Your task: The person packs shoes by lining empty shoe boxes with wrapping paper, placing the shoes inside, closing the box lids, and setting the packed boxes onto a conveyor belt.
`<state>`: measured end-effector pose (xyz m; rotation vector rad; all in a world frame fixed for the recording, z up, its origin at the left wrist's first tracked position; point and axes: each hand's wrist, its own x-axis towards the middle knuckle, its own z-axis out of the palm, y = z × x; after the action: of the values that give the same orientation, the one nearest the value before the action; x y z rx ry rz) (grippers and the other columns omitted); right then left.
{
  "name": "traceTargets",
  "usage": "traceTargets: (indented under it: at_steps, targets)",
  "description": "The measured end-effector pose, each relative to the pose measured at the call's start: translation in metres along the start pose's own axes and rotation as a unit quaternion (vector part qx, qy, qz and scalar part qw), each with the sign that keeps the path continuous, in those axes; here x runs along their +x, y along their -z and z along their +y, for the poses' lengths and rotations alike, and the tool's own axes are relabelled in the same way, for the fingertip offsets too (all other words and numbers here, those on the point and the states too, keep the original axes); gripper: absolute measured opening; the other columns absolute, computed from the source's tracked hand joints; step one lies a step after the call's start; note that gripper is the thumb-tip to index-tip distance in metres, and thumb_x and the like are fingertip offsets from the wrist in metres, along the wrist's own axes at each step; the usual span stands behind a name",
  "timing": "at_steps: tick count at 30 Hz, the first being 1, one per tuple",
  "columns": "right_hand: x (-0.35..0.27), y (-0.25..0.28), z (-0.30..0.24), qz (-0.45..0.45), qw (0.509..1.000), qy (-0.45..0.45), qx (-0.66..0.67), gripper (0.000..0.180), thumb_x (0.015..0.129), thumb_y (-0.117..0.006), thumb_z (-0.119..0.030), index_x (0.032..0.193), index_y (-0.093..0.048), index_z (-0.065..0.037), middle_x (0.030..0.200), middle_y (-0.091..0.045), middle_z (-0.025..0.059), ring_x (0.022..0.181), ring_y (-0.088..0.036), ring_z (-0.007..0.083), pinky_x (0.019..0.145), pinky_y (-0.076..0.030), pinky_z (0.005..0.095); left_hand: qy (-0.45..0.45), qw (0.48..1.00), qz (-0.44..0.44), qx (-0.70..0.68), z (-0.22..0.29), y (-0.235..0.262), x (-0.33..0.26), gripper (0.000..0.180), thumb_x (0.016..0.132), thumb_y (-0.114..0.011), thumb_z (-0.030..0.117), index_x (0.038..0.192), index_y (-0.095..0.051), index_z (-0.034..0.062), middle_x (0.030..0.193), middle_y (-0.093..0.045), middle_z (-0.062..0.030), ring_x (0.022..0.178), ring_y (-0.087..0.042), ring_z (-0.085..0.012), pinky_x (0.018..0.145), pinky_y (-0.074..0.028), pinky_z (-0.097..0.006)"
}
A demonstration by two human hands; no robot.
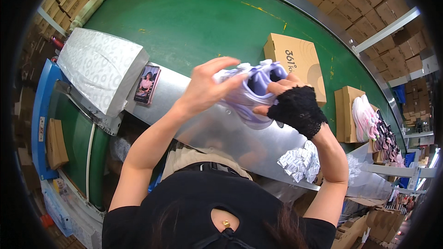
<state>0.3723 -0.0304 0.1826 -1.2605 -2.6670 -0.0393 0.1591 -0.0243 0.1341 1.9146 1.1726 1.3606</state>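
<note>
Lavender sneakers [249, 106] with white laces are held up over the metal bench, their openings facing me. I cannot tell for sure whether there are one or two. My right hand [295, 103], in a black lace fingerless glove, grips them at the right side, with the thumb below and fingers at the collar. At their left side is my left hand [207, 85], thumb and fingers spread apart; its fingertips are slightly blurred against the shoe's far end. Just beyond the sneakers stands a closed brown shoebox [297, 62] on the green conveyor belt [194, 23].
On the metal bench [203, 133] lie a phone [147, 84] with its screen lit and a pile of small white packets [300, 162]. Patterned white wrapping paper [101, 67] is stacked at left. An open carton [346, 115] and pink-white shoes [364, 117] stand at right.
</note>
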Motion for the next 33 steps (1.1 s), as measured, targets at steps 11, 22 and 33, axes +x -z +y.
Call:
traceTargets:
  at_steps: [11, 22, 33]
  targets:
    - [-0.011, -0.057, -0.021, 0.090, 0.994, 0.051, 0.041, 0.040, 0.046, -0.074, -0.037, 0.067, -0.053, -0.010, 0.065, -0.051, 0.0059, 0.071, -0.052, 0.0235, 0.052, -0.042, 0.0365, 0.216, 0.957, -0.127, -0.150, -0.050, -0.004, -0.016, 0.027, 0.076, -0.063, 0.023, 0.091, -0.064, 0.0010, 0.071, -0.064, -0.0055, 0.064, -0.055, -0.0062, 0.057, -0.045, -0.021]
    - [-0.052, -0.139, -0.001, -0.099, 0.879, -0.207, 0.417, 0.014, 0.068, -0.064, -0.008, 0.076, -0.056, -0.001, 0.073, -0.059, 0.0130, 0.065, -0.057, 0.0285, 0.063, -0.046, 0.0323, 0.056, 0.932, -0.312, 0.174, -0.088, -0.074, -0.064, 0.052, 0.077, -0.048, 0.052, 0.096, -0.059, 0.0049, 0.095, -0.058, -0.0120, 0.100, -0.050, -0.0262, 0.086, -0.027, -0.059]
    - [-0.064, -0.194, 0.102, 0.086, 0.937, -0.327, -0.085, 0.073, 0.061, -0.060, -0.009, 0.129, -0.031, -0.006, 0.136, -0.028, 0.0138, 0.127, -0.024, 0.0265, 0.094, -0.025, 0.0498, 0.032, 0.951, -0.267, 0.153, -0.071, -0.102, -0.035, 0.066, 0.076, -0.054, 0.047, 0.121, -0.040, 0.0012, 0.120, -0.041, -0.0218, 0.114, -0.037, -0.0356, 0.087, -0.029, -0.058]
